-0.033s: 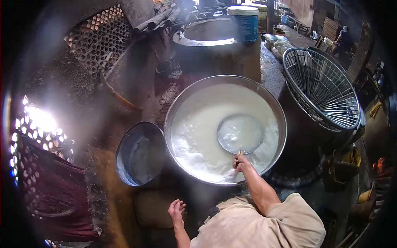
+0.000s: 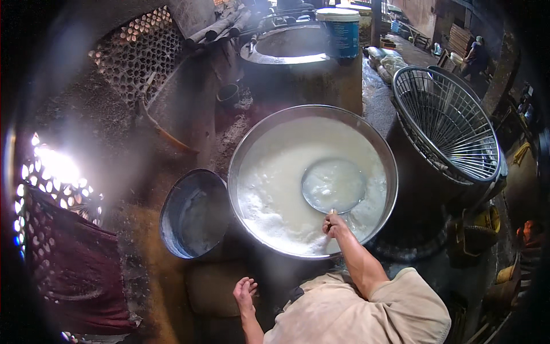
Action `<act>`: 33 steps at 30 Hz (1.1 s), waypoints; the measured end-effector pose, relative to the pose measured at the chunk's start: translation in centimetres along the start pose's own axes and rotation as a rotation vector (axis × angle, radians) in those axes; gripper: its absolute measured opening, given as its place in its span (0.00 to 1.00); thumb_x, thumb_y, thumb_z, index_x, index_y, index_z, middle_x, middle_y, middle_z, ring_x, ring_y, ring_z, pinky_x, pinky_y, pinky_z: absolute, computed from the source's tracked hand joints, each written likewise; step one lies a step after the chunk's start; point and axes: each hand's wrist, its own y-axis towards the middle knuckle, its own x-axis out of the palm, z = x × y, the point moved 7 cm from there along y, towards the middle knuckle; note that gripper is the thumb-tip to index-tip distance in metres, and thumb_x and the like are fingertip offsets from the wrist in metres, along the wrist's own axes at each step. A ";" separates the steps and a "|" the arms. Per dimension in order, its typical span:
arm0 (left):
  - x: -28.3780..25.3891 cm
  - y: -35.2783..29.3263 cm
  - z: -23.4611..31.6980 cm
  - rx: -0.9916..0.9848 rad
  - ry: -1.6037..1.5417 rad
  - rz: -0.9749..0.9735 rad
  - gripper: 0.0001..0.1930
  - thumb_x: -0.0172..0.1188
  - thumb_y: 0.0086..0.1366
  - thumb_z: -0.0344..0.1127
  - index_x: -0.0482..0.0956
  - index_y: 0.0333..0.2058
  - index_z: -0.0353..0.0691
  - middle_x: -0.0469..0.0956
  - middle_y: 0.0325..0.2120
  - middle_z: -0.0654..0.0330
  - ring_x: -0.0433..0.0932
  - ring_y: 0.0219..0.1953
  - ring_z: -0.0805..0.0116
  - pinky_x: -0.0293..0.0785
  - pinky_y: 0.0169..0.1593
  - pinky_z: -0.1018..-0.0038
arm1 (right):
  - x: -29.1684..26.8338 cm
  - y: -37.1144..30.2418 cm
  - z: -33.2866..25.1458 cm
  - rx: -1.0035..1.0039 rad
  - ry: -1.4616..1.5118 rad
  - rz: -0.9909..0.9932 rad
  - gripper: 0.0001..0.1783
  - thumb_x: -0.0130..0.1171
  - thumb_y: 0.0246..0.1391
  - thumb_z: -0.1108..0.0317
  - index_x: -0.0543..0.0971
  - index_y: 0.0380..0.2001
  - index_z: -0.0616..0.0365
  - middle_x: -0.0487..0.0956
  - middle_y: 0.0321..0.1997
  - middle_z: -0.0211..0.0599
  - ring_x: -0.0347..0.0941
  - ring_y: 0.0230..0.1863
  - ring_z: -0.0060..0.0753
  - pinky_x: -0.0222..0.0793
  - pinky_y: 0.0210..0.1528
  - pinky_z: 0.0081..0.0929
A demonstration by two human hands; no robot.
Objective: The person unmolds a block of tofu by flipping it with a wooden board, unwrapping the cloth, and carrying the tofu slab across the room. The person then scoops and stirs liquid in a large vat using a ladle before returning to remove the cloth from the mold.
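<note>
Scoop [image 2: 333, 184] lies ahead, right hand [image 2: 333, 223] gripping it; left hand [image 2: 244, 293] apart.

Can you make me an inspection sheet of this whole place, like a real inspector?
Surface: floor, patchy brown and dark.
Job's things: big round pot holding cloudy white liquid, with froth towards the near side; round scoop in the liquid.
Clutter: bucket left of the pot; tilted wire basket on the right; blue tub with white lid behind.
Hands: right hand grips the scoop's handle; left hand empty, fingers loosely curled.
Cables: nothing seen.
Surroundings: dark red cloth far left; another person in the background.
</note>
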 end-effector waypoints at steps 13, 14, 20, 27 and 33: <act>4.1 -0.7 0.5 -0.026 0.045 0.126 0.11 0.50 0.58 0.36 0.70 0.38 0.38 0.75 0.31 0.60 0.75 0.29 0.72 0.68 0.31 0.80 | 5.0 2.5 -4.6 0.053 -0.119 -0.081 0.09 0.43 0.48 0.73 0.61 0.16 0.49 0.59 0.10 0.22 0.55 0.09 0.15 0.56 0.08 0.14; 4.3 -0.9 0.5 -0.032 0.054 0.136 0.11 0.50 0.57 0.37 0.70 0.38 0.39 0.74 0.31 0.61 0.75 0.29 0.72 0.69 0.30 0.80 | 5.4 2.4 -4.6 0.063 -0.122 -0.080 0.09 0.43 0.48 0.73 0.61 0.16 0.49 0.59 0.10 0.22 0.55 0.09 0.15 0.56 0.08 0.14; 6.3 -1.7 1.3 -0.059 0.078 0.175 0.12 0.50 0.57 0.36 0.70 0.38 0.38 0.74 0.31 0.60 0.74 0.30 0.72 0.68 0.34 0.79 | 6.3 2.3 -4.3 0.104 -0.196 -0.123 0.06 0.43 0.45 0.74 0.61 0.19 0.52 0.60 0.09 0.24 0.54 0.08 0.17 0.55 0.09 0.15; 8.7 -1.7 1.5 -0.084 0.120 0.149 0.12 0.49 0.58 0.36 0.70 0.39 0.37 0.74 0.32 0.60 0.74 0.31 0.72 0.68 0.35 0.79 | 4.1 -0.4 -3.0 0.226 -0.224 -0.197 0.08 0.47 0.46 0.72 0.62 0.18 0.52 0.60 0.10 0.24 0.55 0.09 0.17 0.56 0.10 0.15; 8.6 -1.3 1.2 -0.072 0.091 0.116 0.12 0.50 0.58 0.34 0.70 0.40 0.37 0.74 0.33 0.59 0.74 0.32 0.73 0.68 0.36 0.78 | 1.1 -4.1 -2.2 0.248 -0.270 -0.250 0.07 0.48 0.47 0.72 0.62 0.20 0.52 0.59 0.11 0.22 0.55 0.10 0.16 0.53 0.10 0.15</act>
